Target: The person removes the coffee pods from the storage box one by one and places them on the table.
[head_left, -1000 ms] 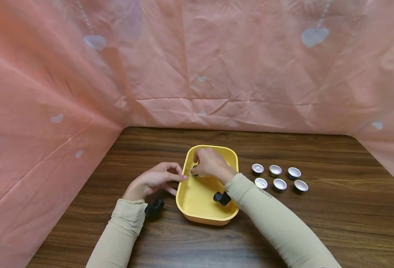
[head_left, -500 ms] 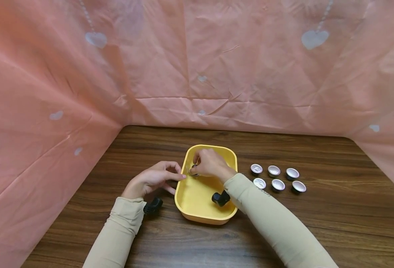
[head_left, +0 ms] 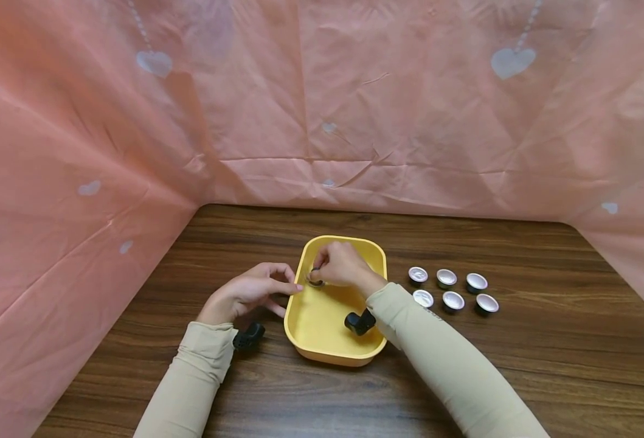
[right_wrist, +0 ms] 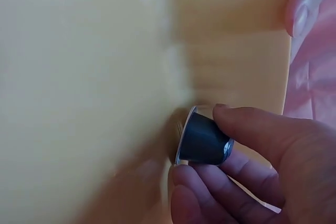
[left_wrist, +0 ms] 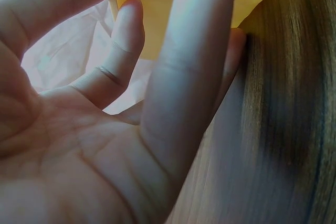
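My right hand (head_left: 342, 264) reaches into a yellow plastic bin (head_left: 327, 328) and pinches a dark coffee capsule (right_wrist: 203, 139) between thumb and fingers. In the right wrist view the capsule lies on its side, its flanged rim turned left and close to the bin's yellow surface. It is low by the bin's left wall in the head view, partly hidden by the fingers. My left hand (head_left: 253, 292) holds the bin's left side, thumb at the rim and other fingers against the outer wall. The left wrist view shows those fingers (left_wrist: 128, 30) spread beside the yellow wall.
Several foil-topped capsules (head_left: 453, 302) stand in two rows on the wooden table (head_left: 256, 395), right of the bin. A black wrist camera (head_left: 360, 322) hangs over the bin; another (head_left: 249, 336) is by the left wrist. A pink curtain (head_left: 322, 109) encloses the back and sides.
In the right fingers the capsule has tipped a little and looks flatter against the bin. The left hand stays at the rim. The whole head view has shifted slightly.
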`<move>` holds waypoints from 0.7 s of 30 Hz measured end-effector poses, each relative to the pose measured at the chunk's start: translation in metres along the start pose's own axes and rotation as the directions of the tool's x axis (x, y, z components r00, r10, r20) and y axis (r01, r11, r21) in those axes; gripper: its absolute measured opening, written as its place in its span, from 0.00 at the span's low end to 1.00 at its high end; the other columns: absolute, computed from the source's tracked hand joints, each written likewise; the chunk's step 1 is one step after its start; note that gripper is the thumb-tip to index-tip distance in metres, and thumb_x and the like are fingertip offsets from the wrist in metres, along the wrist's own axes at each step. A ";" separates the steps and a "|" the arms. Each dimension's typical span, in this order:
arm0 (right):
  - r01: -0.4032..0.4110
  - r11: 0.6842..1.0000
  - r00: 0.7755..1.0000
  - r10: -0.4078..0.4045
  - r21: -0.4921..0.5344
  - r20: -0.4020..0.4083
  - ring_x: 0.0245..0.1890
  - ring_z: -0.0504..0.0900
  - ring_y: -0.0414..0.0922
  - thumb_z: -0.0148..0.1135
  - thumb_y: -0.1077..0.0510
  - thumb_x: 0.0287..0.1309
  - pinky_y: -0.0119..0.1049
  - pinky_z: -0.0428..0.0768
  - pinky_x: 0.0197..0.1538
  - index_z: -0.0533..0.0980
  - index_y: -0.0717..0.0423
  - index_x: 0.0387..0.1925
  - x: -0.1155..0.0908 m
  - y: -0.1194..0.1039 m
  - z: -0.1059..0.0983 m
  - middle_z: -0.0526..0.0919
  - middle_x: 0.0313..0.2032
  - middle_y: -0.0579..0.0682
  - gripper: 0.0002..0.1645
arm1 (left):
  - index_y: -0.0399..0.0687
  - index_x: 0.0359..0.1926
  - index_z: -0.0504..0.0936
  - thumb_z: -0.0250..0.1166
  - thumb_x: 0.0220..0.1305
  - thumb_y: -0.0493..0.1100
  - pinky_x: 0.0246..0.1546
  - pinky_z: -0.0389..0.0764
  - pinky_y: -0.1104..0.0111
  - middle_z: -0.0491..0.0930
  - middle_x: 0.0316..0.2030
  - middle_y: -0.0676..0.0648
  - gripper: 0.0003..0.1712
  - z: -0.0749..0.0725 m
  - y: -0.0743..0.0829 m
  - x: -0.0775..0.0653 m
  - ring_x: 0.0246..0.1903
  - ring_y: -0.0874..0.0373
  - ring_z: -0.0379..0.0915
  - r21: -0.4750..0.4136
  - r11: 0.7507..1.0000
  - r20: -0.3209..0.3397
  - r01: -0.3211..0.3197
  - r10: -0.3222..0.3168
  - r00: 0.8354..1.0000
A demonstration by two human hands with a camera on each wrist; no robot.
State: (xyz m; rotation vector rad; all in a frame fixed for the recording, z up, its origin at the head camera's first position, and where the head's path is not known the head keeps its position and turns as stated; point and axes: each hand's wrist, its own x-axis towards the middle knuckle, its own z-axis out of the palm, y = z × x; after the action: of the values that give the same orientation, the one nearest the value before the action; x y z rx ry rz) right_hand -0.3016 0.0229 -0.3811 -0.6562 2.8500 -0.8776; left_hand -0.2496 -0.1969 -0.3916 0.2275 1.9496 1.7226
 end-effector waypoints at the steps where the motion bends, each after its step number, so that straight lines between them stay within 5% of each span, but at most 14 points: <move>1: -0.001 1.000 1.000 0.001 0.009 0.001 0.32 0.81 0.38 0.82 0.51 0.55 0.28 0.79 0.37 0.88 0.49 0.31 0.000 0.000 0.000 0.89 0.29 0.43 0.09 | 0.46 0.36 0.75 0.66 0.72 0.35 0.40 0.95 0.55 0.78 0.43 0.46 0.08 0.000 0.000 0.000 0.44 0.53 0.84 0.000 1.000 0.001 0.000 0.000 1.000; 11: -0.010 0.999 1.000 0.009 0.040 0.025 0.37 0.81 0.40 0.77 0.48 0.63 0.29 0.78 0.40 0.92 0.48 0.33 0.000 0.002 -0.002 0.93 0.33 0.42 0.09 | 0.46 0.36 0.75 0.67 0.73 0.35 0.42 0.95 0.54 0.78 0.44 0.46 0.08 -0.001 -0.001 0.000 0.44 0.53 0.84 0.000 1.000 0.005 -0.008 0.008 1.000; 21: -0.135 0.990 0.991 0.136 0.031 -0.010 0.42 0.82 0.43 0.69 0.45 0.70 0.32 0.79 0.41 0.92 0.46 0.42 0.000 0.001 -0.004 0.93 0.43 0.45 0.13 | 0.46 0.36 0.75 0.66 0.72 0.35 0.41 0.95 0.54 0.78 0.43 0.46 0.08 0.000 -0.001 0.001 0.43 0.53 0.84 0.004 1.000 -0.001 -0.002 0.002 1.000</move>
State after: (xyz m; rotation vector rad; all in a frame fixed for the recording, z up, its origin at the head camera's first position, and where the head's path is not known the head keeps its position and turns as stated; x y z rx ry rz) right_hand -0.3025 0.0261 -0.3789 -0.4492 2.8453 -0.9038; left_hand -0.2506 -0.1967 -0.3926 0.2297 1.9544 1.7202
